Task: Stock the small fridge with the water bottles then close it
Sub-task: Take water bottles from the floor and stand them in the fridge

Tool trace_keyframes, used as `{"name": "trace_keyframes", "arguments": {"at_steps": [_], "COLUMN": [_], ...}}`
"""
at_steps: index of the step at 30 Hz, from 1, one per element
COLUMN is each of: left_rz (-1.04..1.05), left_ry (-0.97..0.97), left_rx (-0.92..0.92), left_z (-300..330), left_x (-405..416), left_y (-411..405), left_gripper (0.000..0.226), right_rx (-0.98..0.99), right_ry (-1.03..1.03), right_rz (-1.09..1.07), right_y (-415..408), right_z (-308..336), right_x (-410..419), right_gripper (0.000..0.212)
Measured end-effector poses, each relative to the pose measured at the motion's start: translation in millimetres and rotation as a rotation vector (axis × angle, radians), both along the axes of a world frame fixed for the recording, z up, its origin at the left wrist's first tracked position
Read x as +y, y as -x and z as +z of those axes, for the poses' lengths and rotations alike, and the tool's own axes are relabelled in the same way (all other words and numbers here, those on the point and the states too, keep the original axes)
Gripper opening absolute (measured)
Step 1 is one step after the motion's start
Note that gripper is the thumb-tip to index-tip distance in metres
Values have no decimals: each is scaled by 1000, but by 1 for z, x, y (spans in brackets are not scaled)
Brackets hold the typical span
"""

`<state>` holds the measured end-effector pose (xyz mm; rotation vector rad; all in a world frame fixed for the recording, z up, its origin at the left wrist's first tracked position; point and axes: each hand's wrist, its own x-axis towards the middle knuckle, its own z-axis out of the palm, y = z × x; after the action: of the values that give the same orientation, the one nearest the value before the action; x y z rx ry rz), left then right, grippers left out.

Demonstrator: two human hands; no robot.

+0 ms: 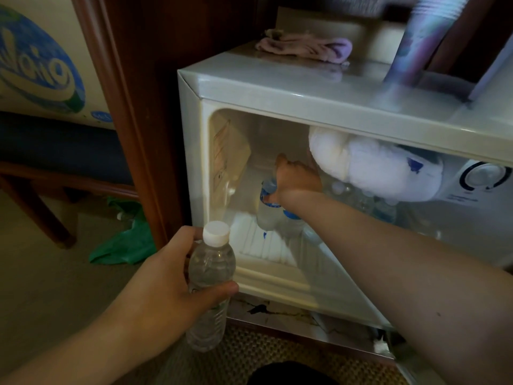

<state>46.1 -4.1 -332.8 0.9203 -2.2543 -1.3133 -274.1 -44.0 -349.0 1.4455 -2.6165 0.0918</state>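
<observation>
The small white fridge stands open in a wooden cabinet. My right hand reaches deep inside and grips the top of a blue-labelled water bottle standing on the wire shelf. A second blue-labelled bottle stands right beside it, under my forearm. My left hand holds a clear water bottle with a white cap upright in front of the fridge's lower left corner. More bottles lie blurred further right inside.
A thick lump of frost hangs from the freezer box at the top right, next to the thermostat dial. A folded pink cloth and a stack of cups sit on the fridge. A green bag lies on the floor.
</observation>
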Motion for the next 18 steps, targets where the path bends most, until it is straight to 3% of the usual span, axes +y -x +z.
{"name": "trace_keyframes", "arguments": {"at_steps": [11, 18], "left_rz": [25, 84], "left_ry": [50, 42], "left_rx": [-24, -9], "left_z": [-2, -11], "left_x": [0, 1], "left_y": [12, 25], "left_gripper": [57, 57], "right_rx": [-48, -3], "right_ry": [-23, 0], "right_rz": [62, 71], "right_y": [6, 5], "right_z": [7, -3], "right_x": [9, 19], "right_gripper": [70, 94]}}
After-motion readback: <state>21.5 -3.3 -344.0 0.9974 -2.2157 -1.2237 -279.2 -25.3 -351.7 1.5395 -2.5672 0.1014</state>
